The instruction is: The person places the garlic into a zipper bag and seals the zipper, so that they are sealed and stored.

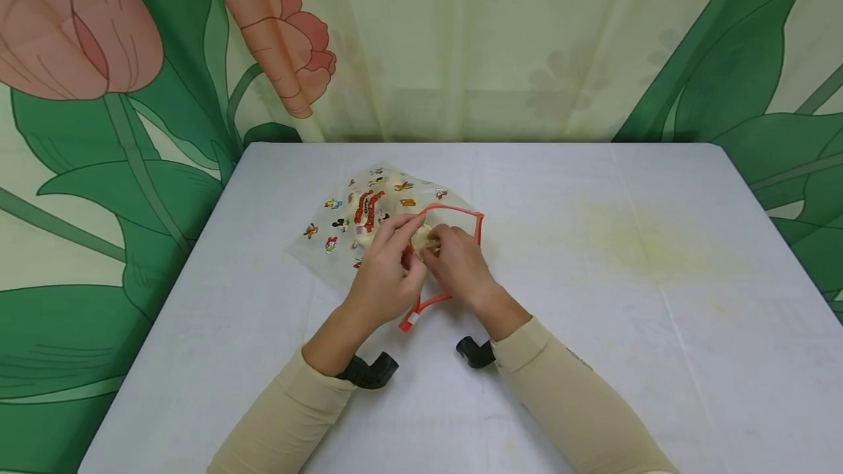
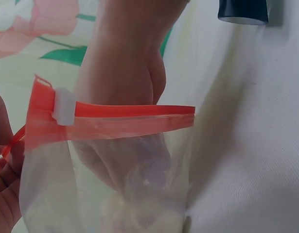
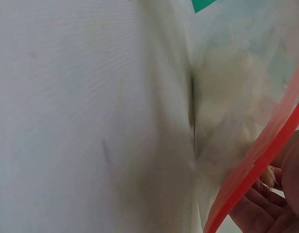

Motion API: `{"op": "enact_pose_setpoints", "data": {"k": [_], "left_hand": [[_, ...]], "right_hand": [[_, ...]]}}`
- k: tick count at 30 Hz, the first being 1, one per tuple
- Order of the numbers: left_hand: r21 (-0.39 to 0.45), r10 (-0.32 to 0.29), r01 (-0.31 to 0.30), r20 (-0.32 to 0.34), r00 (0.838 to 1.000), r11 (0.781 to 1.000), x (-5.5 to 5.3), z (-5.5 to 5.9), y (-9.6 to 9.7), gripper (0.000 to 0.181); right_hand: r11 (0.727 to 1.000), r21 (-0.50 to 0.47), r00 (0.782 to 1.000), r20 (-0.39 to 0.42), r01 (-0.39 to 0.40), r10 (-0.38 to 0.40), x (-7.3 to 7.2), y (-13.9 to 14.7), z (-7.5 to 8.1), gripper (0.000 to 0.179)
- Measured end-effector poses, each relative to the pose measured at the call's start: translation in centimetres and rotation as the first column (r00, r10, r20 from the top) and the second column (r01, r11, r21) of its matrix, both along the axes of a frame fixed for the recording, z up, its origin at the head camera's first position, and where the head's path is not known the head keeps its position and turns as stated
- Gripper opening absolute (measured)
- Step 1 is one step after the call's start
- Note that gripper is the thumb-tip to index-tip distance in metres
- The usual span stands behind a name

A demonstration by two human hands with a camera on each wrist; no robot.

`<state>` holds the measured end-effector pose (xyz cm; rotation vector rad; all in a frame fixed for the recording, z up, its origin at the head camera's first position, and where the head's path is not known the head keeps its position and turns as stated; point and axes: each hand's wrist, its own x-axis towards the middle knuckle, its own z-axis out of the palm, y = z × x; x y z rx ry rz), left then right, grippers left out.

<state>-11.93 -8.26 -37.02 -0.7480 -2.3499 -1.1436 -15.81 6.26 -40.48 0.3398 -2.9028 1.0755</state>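
Note:
A clear zip bag [image 1: 342, 240] with cartoon prints lies on the table, pale lumps inside it. Its mouth is edged by a red zip strip [image 1: 479, 229] and stands open. My left hand [image 1: 385, 273] pinches the red strip at the mouth's left side. With bent fingers, my right hand [image 1: 464, 262] pinches a cream-coloured piece [image 1: 421, 238] at the opening. In the right wrist view, a frayed, straw-like tip of the piece [image 3: 269, 177] shows between the fingers. Through the bag's plastic in the left wrist view, my right hand [image 2: 125, 165] appears blurred.
A white slider [image 2: 65, 106] sits at one end of the red strip. White cloth covers the table [image 1: 593, 386], with a faint yellowish stain [image 1: 652, 247] on the right. Black wrist-worn pieces [image 1: 372, 371] stick out below both wrists. A flower-patterned curtain [image 1: 461, 42] hangs behind.

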Motion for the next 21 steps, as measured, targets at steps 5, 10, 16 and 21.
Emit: {"op": "enact_pose_setpoints", "data": {"k": [5, 10, 16, 21], "left_hand": [[-0.002, 0.001, -0.001, -0.001, 1.0, 1.0, -0.04, -0.02, 0.07, 0.053], [-0.002, 0.002, -0.002, 0.003, 1.0, 1.0, -0.02, -0.07, 0.09, 0.053], [0.002, -0.001, 0.001, 0.015, 1.0, 1.0, 0.02, -0.07, 0.1, 0.053], [0.0, 0.001, -0.001, 0.024, 1.0, 1.0, 0.05, -0.07, 0.13, 0.053]], "right_hand": [[1.0, -0.01, 1.0, -0.012, -0.002, 0.002, -0.38, -0.16, -0.12, 0.027], [0.999, -0.034, 1.0, 0.021, -0.011, 0.012, -0.5, -0.17, -0.08, 0.029], [0.995, -0.091, 0.994, 0.095, -0.042, 0.051, -0.41, 0.11, -0.03, 0.037], [0.989, -0.128, 0.983, 0.158, -0.073, 0.093, -0.37, 0.27, -0.09, 0.046]]}}
